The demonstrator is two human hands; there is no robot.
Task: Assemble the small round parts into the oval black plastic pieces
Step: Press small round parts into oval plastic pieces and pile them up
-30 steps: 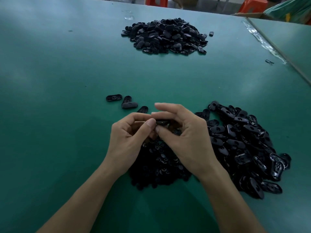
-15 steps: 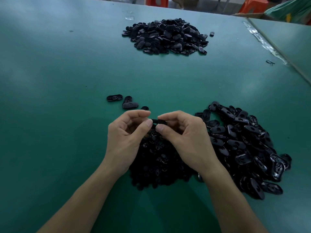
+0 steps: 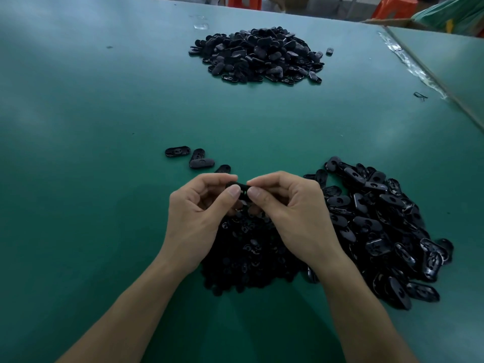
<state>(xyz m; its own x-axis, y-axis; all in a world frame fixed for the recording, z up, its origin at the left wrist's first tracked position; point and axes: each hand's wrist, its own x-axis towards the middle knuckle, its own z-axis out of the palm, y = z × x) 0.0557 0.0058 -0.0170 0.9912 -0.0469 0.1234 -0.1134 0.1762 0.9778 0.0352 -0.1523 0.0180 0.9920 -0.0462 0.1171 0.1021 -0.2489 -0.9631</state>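
Both hands meet over the near middle of the green table (image 3: 78, 205). My left hand (image 3: 199, 218) and my right hand (image 3: 296, 216) each pinch one end of a single oval black piece (image 3: 242, 188) between thumb and forefinger. Whether a round part sits in it is hidden by the fingertips. Under my wrists lies a heap of small round black parts (image 3: 248, 255). To the right spreads a heap of oval black pieces (image 3: 387, 226).
A large pile of black oval pieces (image 3: 258, 55) sits at the far middle of the table. Three loose oval pieces (image 3: 192, 157) lie just beyond my left hand. The table's right edge (image 3: 429, 82) runs diagonally, with a second green surface past it.
My right hand's fingers curled in from stretched out, and both thumbs now pinch the oval piece end to end. The hands stay in nearly the same place.
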